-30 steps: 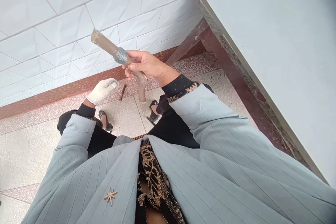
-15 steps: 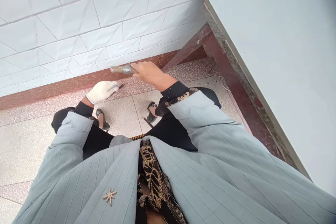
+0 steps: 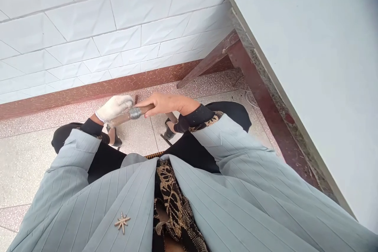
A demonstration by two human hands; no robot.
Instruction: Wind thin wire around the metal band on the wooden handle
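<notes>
In what seems a positioning step, next needing steadiness, the bare right hand (image 3: 165,104) grasps a brown wooden stick (image 3: 125,117) bound with silver wire (image 3: 135,113) beside the white-gloved left hand (image 3: 114,108), whose hold I cannot tell.

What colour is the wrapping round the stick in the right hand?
The wrapping is silvery grey, seen best in the head view.

White tiled wall (image 3: 82,19), reddish-brown baseboard (image 3: 165,75) — speckled floor (image 3: 29,169) below — and a pale tabletop (image 3: 319,67) (reddish frame (image 3: 262,102) beneath).
</notes>
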